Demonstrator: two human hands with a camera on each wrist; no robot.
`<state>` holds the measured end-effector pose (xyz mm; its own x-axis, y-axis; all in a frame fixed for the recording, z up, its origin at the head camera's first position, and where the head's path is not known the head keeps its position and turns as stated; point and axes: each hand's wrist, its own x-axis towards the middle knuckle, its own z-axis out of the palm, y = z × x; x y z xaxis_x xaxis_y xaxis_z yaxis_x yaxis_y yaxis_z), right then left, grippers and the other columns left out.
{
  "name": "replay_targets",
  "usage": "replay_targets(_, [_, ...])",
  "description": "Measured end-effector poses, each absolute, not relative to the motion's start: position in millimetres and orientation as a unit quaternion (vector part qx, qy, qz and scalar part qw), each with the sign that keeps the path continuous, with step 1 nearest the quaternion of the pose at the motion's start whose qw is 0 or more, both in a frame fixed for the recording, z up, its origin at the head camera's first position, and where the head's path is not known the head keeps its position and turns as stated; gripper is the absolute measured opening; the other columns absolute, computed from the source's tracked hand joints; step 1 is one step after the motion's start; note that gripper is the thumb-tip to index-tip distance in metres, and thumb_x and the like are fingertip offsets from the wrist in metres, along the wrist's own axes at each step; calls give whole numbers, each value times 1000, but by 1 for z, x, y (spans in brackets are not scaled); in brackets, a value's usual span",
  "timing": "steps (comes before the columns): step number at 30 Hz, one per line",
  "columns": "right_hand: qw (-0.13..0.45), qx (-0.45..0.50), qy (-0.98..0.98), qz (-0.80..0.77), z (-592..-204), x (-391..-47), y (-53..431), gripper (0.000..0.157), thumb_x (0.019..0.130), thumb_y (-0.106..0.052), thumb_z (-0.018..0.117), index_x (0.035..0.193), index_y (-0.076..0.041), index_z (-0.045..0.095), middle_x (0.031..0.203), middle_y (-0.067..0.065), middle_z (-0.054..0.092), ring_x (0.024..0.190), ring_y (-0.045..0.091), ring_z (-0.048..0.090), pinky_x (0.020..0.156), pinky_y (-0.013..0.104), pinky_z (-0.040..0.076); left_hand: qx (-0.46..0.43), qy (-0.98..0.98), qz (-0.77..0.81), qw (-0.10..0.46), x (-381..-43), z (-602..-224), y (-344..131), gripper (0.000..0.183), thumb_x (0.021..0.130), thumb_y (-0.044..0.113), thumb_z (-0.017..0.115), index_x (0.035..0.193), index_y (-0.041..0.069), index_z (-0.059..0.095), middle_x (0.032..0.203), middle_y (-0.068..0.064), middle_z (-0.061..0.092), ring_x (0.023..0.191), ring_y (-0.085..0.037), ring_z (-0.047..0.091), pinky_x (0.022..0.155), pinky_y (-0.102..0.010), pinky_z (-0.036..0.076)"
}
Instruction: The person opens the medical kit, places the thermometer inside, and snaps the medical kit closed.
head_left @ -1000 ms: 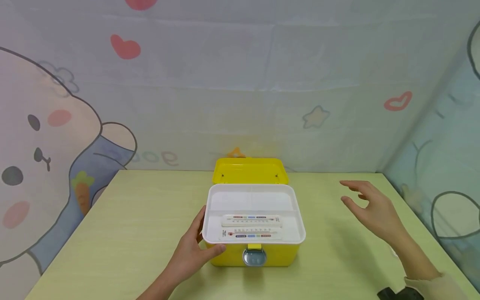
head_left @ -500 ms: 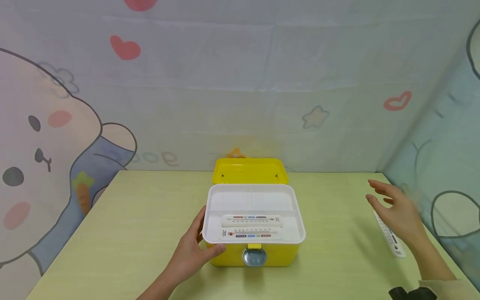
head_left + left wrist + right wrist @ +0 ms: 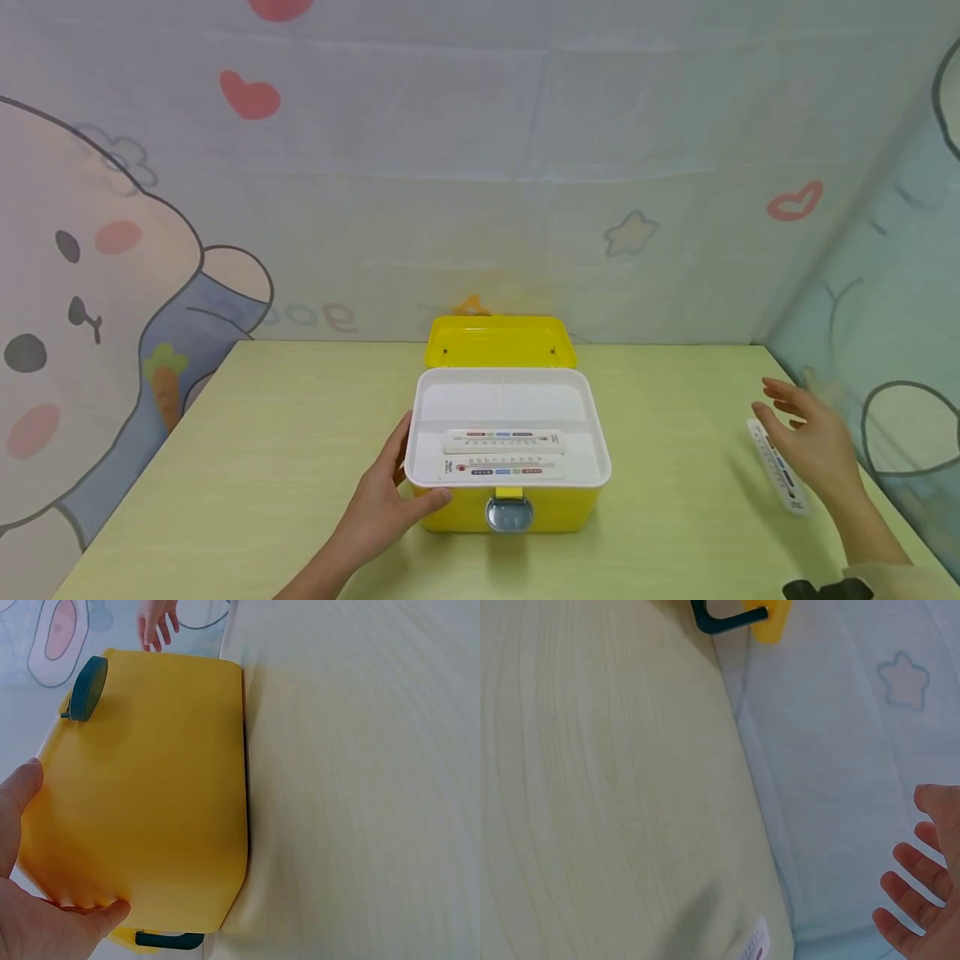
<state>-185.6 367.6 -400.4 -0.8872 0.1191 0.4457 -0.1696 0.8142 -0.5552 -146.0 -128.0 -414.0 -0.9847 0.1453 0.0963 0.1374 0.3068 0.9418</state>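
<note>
A yellow storage box (image 3: 450,515) with a white tray (image 3: 459,398) on top stands mid-table, its yellow lid (image 3: 502,343) tipped back. Two white thermometers, one farther back (image 3: 502,442) and one in front (image 3: 498,470), lie side by side in the tray's near compartment. My left hand (image 3: 375,507) grips the box's left side, thumb at the front and fingers round the side. At the right, my right hand (image 3: 819,442) hovers with spread, slightly bent fingers, nothing in them. Partly behind it, a third thermometer (image 3: 780,471) lies slanted on the table.
The pale wood-grain table (image 3: 300,433) ends at a printed cloth backdrop (image 3: 450,167) behind and on the right. The box's front carries a latch (image 3: 509,514); a dark green handle (image 3: 172,941) shows at its back in the left wrist view.
My right hand has moved right and lower, toward the thermometer on the table, uncovering more of it. The left hand and box have stayed in place.
</note>
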Motion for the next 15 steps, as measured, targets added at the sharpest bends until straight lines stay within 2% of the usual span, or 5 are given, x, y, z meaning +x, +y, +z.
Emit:
replay_targets(5, [219,-9,-931,293,-408,-186,376,48,91,-30,57,131,-4,50,122,23,55,89,-21,37,67,7,38,86,808,583,2,-146,-414,-128,101,70,20,81,147,23,17,140,-1,42,119,-19,47,105,-45,35])
replay_targets(8, [195,-20,-936,291,-412,-186,380,53,92,-32,55,134,-2,45,125,26,51,102,6,53,75,26,45,86,808,583,1,-146,-414,-128,101,69,20,81,147,24,18,140,-1,43,120,-19,46,105,-45,35])
replay_targets(11, [174,-32,-942,286,-417,-185,383,59,92,-34,54,137,1,39,126,30,49,106,42,51,78,50,43,87,807,583,1,-146,-414,-128,101,69,20,81,147,24,17,140,0,42,120,-19,46,105,-45,34])
replay_targets(13, [164,-37,-944,285,-421,-185,385,62,92,-34,54,138,3,36,125,32,47,106,51,47,77,59,39,88,807,584,1,-145,-413,-128,101,69,20,81,147,23,17,140,0,42,121,-18,46,105,-45,35])
replay_targets(15, [159,-43,-946,278,-425,-185,387,64,92,-35,54,138,4,35,124,33,47,106,51,47,76,59,39,90,807,584,0,-145,-413,-128,101,69,21,81,148,22,17,140,0,42,121,-18,46,105,-45,35])
